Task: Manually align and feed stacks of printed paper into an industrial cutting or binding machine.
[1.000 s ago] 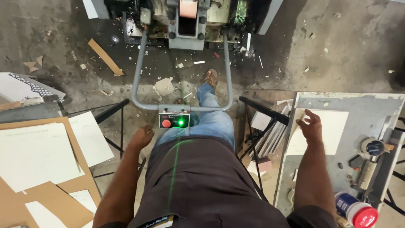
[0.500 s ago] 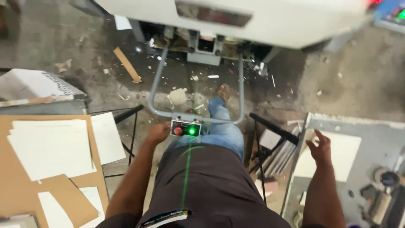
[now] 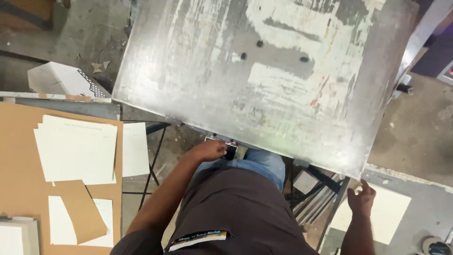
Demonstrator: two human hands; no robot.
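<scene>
A large worn metal plate (image 3: 264, 80), silver-grey and streaked with white scuffs and a few small dark bolt heads, fills the upper middle of the view and slopes over the person's lap. To the left lies a broad brown cardboard sheet (image 3: 19, 174) on a table, bearing a stack of cream paper sheets (image 3: 75, 148) with one more white sheet just beside it at the table's edge, and a smaller folded brown card piece (image 3: 78, 212) resting partly over other pale sheets. At the lower right is a grey metal table (image 3: 424, 193) carrying a single cream paper sheet (image 3: 384, 212). Behind the cardboard, on the concrete floor, sits a white box with a dark patterned edge (image 3: 61, 80). The left hand (image 3: 210, 150) is curled, fingers together, over a small dark control box (image 3: 231, 151) that sits just under the plate's lower edge, above the blue-jeaned knee; how firmly it grips cannot be told. The right hand (image 3: 362, 198) rests with fingers spread apart on the near corner of the single cream sheet, just below the plate's lower right corner.
</scene>
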